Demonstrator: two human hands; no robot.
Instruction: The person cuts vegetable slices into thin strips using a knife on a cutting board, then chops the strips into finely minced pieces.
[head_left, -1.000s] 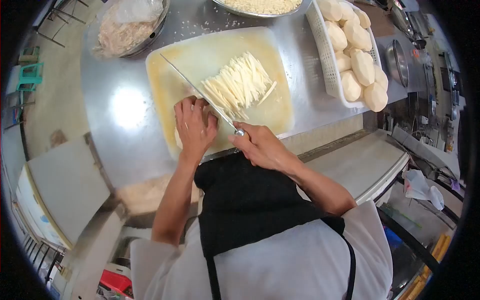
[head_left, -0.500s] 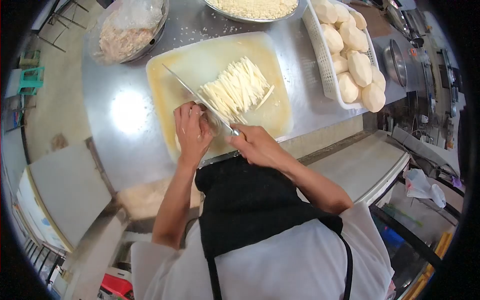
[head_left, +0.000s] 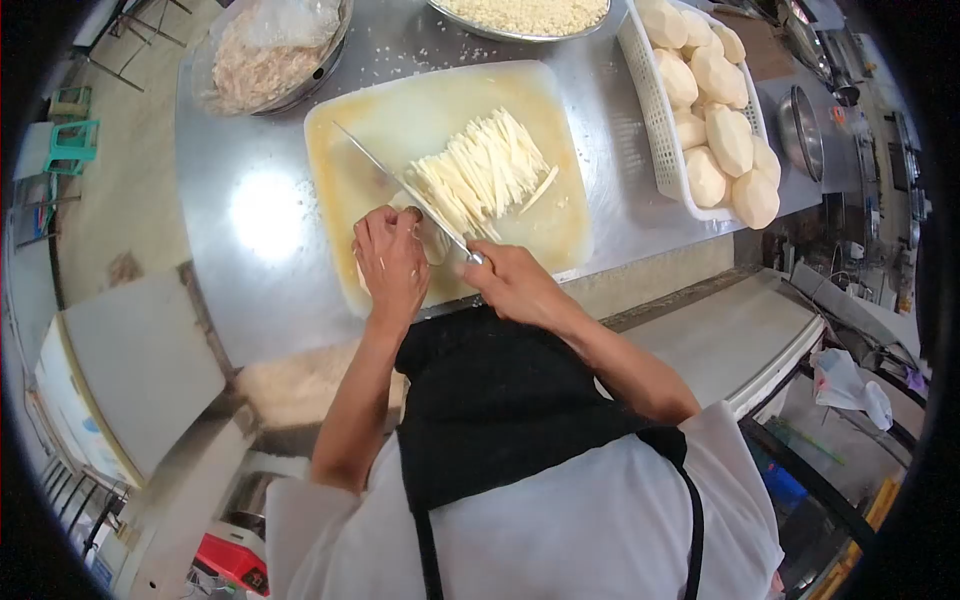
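Steel-bladed knife (head_left: 404, 186) slants over the cutting board (head_left: 400, 105), its handle clamped in my right hand (head_left: 515, 283). My left hand (head_left: 390, 258) is just left of the blade, fingers bent over a pale piece (head_left: 437, 243); mostly hidden, so can't tell if it's gripped or only pressed. Pale cut strips (head_left: 485, 172) lie heaped on the board, right of the blade. Board sits on a metal worktop (head_left: 612, 185). White basket (head_left: 650, 110) of peeled tubers (head_left: 728, 140) to the right; bowl (head_left: 520, 37) of pale bits beyond the board.
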